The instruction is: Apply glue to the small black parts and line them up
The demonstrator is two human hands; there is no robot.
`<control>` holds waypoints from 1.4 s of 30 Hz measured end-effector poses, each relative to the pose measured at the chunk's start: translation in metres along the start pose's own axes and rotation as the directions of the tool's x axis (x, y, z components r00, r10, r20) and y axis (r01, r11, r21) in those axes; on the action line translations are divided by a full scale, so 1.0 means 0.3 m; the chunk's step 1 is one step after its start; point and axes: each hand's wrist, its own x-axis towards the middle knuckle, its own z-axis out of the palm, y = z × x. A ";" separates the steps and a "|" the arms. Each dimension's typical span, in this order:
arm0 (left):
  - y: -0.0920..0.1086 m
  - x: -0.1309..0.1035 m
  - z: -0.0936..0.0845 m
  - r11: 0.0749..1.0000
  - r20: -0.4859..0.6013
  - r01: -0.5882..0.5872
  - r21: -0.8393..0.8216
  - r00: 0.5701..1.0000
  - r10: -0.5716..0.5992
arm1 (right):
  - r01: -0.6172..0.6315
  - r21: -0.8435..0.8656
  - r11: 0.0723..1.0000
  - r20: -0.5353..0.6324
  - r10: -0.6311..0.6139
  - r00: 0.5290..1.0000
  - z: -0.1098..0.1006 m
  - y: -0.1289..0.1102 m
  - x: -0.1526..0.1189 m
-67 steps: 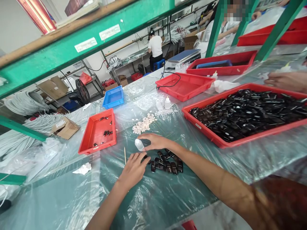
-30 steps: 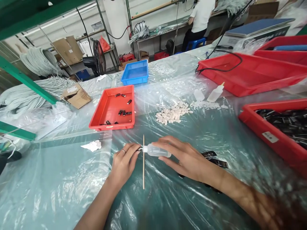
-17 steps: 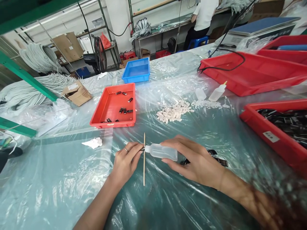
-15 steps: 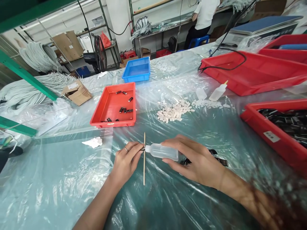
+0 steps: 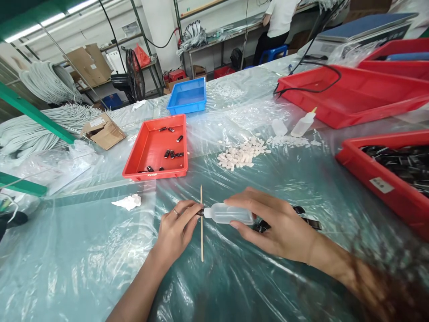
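Note:
My left hand [image 5: 179,226] pinches a small black part [image 5: 200,212], mostly hidden by the fingertips. In my right hand [image 5: 273,221] is a translucent plastic squeeze bottle [image 5: 231,214], held on its side with its neck pointing left. The bottle's neck meets the black part, or comes very close to it; I cannot tell whether they touch. A thin wooden stick [image 5: 202,241] lies on the plastic sheet, passing beneath the meeting point. Several black parts [image 5: 311,223] lie behind and beside my right hand, partly covered by it.
A red tray [image 5: 157,147] with several black parts is beyond my left hand. White pieces [image 5: 241,154] are heaped ahead, near another squeeze bottle [image 5: 303,124]. A blue tray [image 5: 187,99] stands farther back. On the right, a red bin [image 5: 355,170] holds many black parts. One person [image 5: 278,22] sits far behind.
The whole view has shifted slightly. Both hands keep nearly the same pose, with the bottle still against or close to the black part.

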 end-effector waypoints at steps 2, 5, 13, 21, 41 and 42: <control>0.000 0.000 -0.001 1.000 0.010 0.009 -0.001 1.000 -0.009 | 0.033 -0.026 0.999 -0.007 -0.033 0.999 0.003 -0.004 -0.002; 0.000 0.002 0.000 1.000 0.012 0.014 0.005 1.000 -0.014 | 0.074 -0.132 0.989 -0.033 -0.079 0.996 0.009 -0.011 -0.009; -0.001 -0.006 0.003 0.999 0.040 0.040 0.004 0.998 -0.041 | 0.169 -0.376 0.911 0.049 -0.163 0.985 0.009 -0.052 -0.036; 0.015 -0.005 0.004 0.899 0.092 0.264 -0.351 0.965 -0.247 | -0.395 0.408 0.823 0.096 0.392 0.915 -0.005 0.008 0.016; 0.036 -0.058 0.030 0.806 0.184 0.376 -0.457 0.927 -0.328 | -0.465 0.757 0.460 0.207 0.506 0.837 0.075 0.037 -0.007; 0.037 -0.054 0.029 0.825 0.158 0.346 -0.446 0.938 -0.307 | -0.460 0.742 0.487 0.195 0.500 0.844 0.073 0.033 -0.007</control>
